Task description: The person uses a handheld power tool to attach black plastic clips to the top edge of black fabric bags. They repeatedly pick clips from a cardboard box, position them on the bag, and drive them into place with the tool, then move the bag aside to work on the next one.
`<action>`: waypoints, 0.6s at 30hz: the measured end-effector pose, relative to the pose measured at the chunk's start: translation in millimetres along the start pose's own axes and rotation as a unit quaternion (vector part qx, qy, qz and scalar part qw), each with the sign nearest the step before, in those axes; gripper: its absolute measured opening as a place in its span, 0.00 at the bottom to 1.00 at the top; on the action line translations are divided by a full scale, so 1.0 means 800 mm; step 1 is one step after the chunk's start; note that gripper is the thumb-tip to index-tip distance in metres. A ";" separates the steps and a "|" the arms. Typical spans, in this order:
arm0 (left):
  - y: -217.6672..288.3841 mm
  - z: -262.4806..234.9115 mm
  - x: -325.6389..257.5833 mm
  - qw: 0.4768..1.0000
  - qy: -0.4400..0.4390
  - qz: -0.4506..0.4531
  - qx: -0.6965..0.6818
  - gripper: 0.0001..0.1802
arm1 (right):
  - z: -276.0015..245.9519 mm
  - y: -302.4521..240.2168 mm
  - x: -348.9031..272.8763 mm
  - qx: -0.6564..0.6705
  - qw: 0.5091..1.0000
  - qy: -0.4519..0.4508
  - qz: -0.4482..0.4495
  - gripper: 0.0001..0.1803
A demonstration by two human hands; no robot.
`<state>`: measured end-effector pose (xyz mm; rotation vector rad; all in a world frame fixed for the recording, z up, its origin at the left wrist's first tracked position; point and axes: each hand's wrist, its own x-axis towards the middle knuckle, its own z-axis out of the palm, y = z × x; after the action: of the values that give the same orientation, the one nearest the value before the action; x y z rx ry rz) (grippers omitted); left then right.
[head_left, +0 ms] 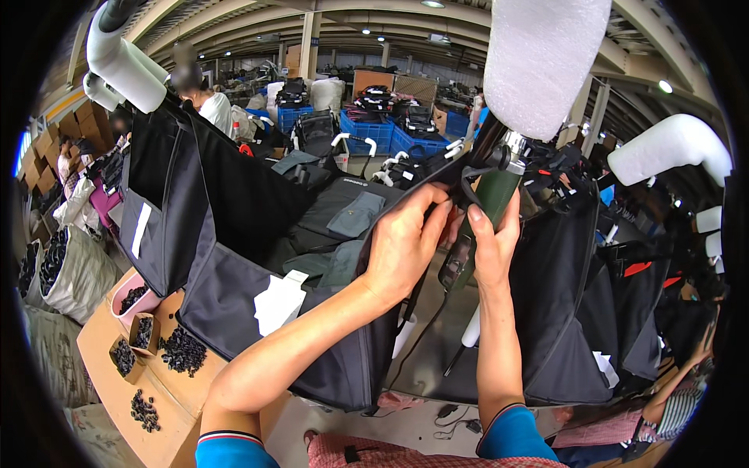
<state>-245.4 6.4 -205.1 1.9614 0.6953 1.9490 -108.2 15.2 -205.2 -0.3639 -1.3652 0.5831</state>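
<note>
Head view, workshop floor, one worker's own arms entering from the lower edge.

Item 1: left hand [402, 243], raised at centre frame, fingers curled together and pinched on the edge of a black fabric panel [343, 343] that hangs down below the wrist to the lower middle of the frame.

Item 2: right hand [491, 248], just beside the left, thumb upright and fingers wrapped round a dark green tool [490, 204] with a metal collar at its top; the far fingers are hidden behind the tool body. A thin cable drops from the tool's lower end.

Item 3: white foam-wrapped tube [538, 58], directly above the tool, rising to the top edge. Further foam-wrapped handles: one at upper left [121, 62], one at right [671, 148].

Item 4: black fabric bodies hung on frames, one at left [168, 210] with a white strip label, one at right [569, 312].

Item 5: cardboard work surface [168, 402], lower left, bearing a loose pile of small black parts [183, 351], small cardboard boxes of the same, and a pink tub [134, 300].

Item 6: blue crates [367, 131] stacked with dark goods, background centre.

Item 7: another person in a white top [212, 105], background left, well apart from the worker's hands
</note>
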 end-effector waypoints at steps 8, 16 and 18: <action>-0.004 -0.003 0.005 0.999 0.015 0.042 0.005 0.05 | -0.020 -0.007 -0.001 0.022 0.998 -0.033 0.047 0.34; 0.000 -0.004 0.004 1.000 -0.010 -0.016 0.012 0.05 | -0.011 0.005 0.017 -0.154 0.988 0.023 -0.004 0.51; 0.000 -0.003 0.004 1.000 -0.016 -0.021 0.009 0.06 | -0.015 0.014 0.020 -0.192 0.980 0.041 -0.040 0.52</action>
<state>-247.6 8.1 -202.0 1.9694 0.7422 1.8890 -97.2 35.0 -200.7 -0.6340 -1.4045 0.2318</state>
